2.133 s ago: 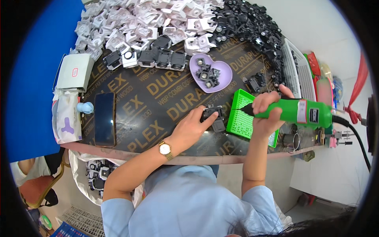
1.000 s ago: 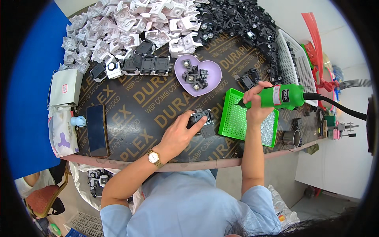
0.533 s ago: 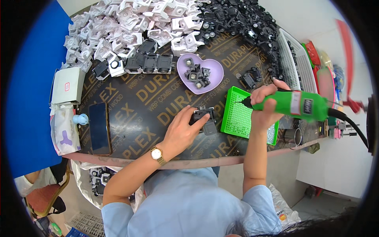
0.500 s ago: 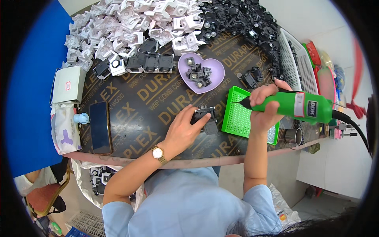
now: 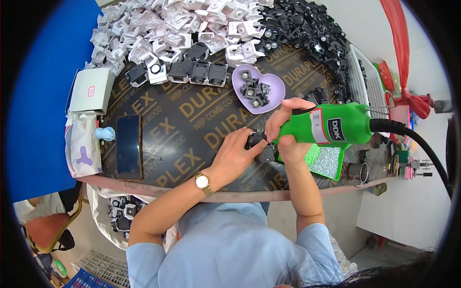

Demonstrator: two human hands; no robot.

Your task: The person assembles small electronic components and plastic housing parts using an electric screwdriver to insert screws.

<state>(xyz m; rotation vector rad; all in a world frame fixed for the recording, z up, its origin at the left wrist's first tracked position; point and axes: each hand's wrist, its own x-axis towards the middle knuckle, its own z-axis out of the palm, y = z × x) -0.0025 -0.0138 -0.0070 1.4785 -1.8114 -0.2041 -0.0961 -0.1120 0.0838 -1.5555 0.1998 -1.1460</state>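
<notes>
Hands [image 5: 235,153] hold a rounded green power tool [image 5: 343,126] and boxy black part [image 5: 268,154].

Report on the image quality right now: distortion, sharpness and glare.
Head view: fisheye distortion bows the table's near edge, with black vignetting around the rim; head view: the left hand and green power tool look fairly sharp, but the tool's tip is hard to make out against the black part; head view: small silvery pieces in the green tray glint.
</notes>
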